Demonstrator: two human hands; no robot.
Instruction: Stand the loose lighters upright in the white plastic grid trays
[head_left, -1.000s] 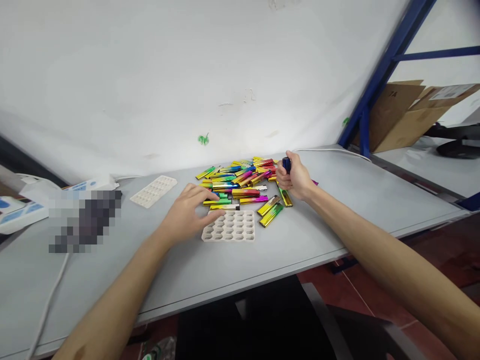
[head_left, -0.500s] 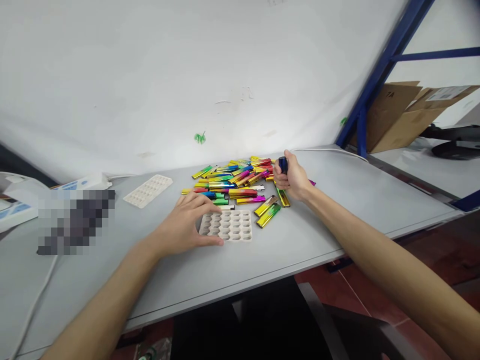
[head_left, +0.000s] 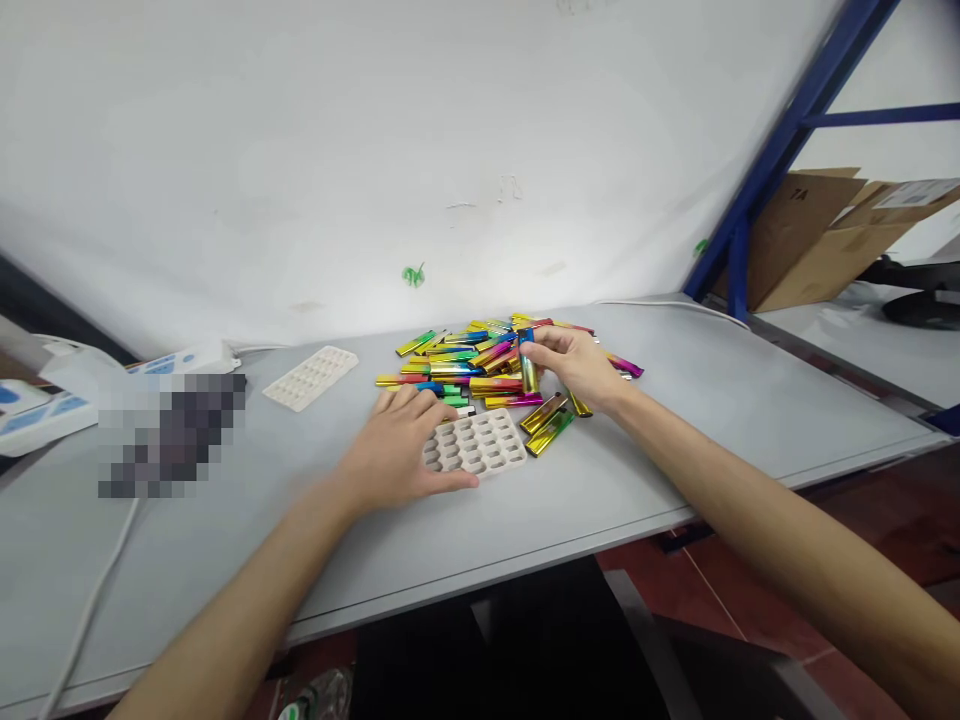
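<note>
My left hand spans the left end of a white tray with rows of small slots, its thumb along the near edge and its fingers by the far edge. The tray lies slightly turned on the table, its left end hidden by the hand. Between thumb and fingers, my right hand holds a shiny blue and gold lighter roughly upright over a heap. That heap of metallic coloured lighters spreads behind the tray. Two more lighters lie just right of the tray.
A second slotted white tray lies on the grey table to the left. Beyond it are a white power strip, a cable and a blurred-out dark object. Cardboard boxes stand behind a blue frame at right.
My right hand has come left and turned, showing the lighter's length where only its dark end showed before. The slotted tray has tilted, its right end swinging away from me.
</note>
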